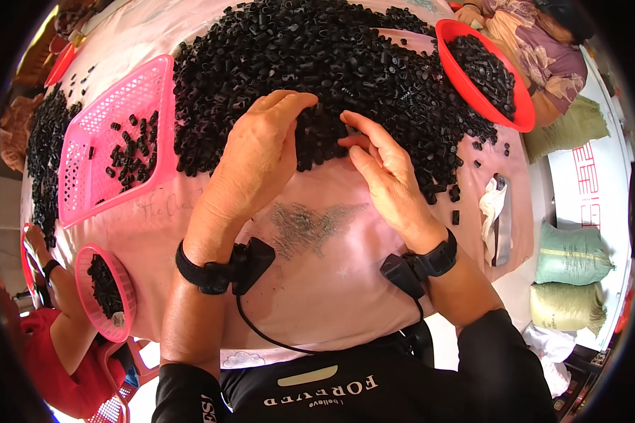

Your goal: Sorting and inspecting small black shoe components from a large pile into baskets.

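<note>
Both my hands are at the near edge of a big heap of small black plastic pieces (pixel 261 49), short and tube-like or cap-like. My left hand (pixel 264 137) curves over the heap with its back up and fingers reaching forward; its fingertips are partly hidden. Facing it across a short gap, my right hand (pixel 384 155) has thumb and fingers apart. Dark, slightly blurred pieces lie between the two hands, and neither hand visibly grips one. To the left stands a pink rectangular basket (pixel 168 116) with some black pieces in it.
At upper right, a red bowl (pixel 525 116) of black pieces sits near a person's patterned clothing (pixel 522 35). A round pink basket (pixel 128 289) is at lower left, beside a person in red (pixel 63 359). A white cloth (pixel 492 204) and several sacks (pixel 571 254) are at right.
</note>
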{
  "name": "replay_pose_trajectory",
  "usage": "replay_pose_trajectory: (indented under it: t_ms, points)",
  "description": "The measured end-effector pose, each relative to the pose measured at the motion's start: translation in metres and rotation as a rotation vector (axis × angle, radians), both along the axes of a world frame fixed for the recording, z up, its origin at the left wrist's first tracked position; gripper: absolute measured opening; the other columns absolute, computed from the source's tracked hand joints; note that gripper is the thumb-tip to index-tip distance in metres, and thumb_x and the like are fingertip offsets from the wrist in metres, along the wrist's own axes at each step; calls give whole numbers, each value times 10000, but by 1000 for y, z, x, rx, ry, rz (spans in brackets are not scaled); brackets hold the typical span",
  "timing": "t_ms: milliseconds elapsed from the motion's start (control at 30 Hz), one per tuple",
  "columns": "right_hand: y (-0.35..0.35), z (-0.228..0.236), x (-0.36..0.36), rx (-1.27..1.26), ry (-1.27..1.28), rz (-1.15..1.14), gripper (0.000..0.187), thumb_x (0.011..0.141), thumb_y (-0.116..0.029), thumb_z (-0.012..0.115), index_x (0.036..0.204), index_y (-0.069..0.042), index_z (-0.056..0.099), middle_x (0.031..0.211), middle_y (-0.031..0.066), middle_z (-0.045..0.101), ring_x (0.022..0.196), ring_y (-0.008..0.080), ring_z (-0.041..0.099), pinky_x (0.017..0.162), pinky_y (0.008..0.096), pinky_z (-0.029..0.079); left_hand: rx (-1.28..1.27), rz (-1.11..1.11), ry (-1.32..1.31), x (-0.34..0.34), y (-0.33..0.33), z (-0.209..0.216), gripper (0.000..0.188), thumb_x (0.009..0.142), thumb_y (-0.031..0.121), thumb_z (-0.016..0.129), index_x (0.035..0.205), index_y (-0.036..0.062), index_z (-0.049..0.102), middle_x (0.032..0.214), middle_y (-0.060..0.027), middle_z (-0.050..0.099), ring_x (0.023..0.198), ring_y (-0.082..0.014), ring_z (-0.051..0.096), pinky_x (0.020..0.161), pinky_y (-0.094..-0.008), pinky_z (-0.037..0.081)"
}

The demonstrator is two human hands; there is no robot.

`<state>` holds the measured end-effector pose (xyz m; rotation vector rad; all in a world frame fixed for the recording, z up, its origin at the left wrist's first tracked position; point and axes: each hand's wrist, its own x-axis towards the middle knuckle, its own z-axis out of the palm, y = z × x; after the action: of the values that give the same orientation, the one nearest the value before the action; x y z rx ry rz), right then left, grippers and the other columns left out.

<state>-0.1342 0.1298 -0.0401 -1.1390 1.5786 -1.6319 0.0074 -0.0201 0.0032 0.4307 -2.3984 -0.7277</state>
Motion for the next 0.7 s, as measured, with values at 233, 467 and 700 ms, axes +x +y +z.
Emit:
replay_pose_trajectory:
  t_ms: [233, 467, 700]
  points:
    - [3, 2, -1, 28, 2, 55, 455, 1002, -70, 564, 1450, -31, 499, 1378, 79, 536, 1110, 143, 565, 970, 294, 480, 230, -111, -88, 0, 4, 3, 375, 890, -96, 515, 1233, -11, 640, 1207, -208, 668, 1136, -368, 655, 955, -398, 522]
    - [3, -4, 2, 27, -39, -23, 492, 1016, -105, 574, 1487, -28, 455, 1411, 74, 507, 1141, 140, 538, 979, 288, 474, 3, -97, -19, -2, 9, -10, 419, 870, -112, 528, 1262, 0, 626, 1253, -211, 649, 1162, -382, 636, 975, -410, 516]
    - [0, -3, -1, -24, -11, -23, 406, 1031, -83, 535, 1429, -12, 504, 1344, 94, 577, 1081, 125, 568, 943, 278, 492, 117, -104, 13, 7, -1, 17, 256, 893, -90, 528, 1087, -40, 688, 1006, -162, 703, 870, -270, 694, 770, -323, 542]
